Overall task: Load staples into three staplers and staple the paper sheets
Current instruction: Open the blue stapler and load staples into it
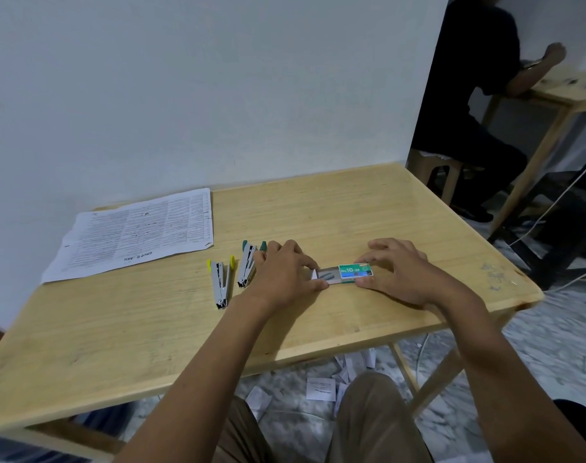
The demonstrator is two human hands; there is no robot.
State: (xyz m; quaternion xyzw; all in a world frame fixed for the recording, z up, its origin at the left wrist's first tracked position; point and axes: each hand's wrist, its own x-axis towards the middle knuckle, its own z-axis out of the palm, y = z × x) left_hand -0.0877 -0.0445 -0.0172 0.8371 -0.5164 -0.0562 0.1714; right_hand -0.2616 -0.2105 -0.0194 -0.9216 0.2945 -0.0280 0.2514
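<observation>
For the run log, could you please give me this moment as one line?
left hand: pinches staple box tray | right hand: holds its sleeve | yellow stapler, green stapler: open | paper sheets: untouched

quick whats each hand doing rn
Left hand: pinching the slid-out grey tray of the small green cardboard staple box.
Right hand: gripping that box.

Staple box [355, 273] lies between left hand [284, 272] and right hand [405, 272]. Staplers [222, 282] sit just left of the left hand, paper sheets [134, 232] beyond them.
</observation>
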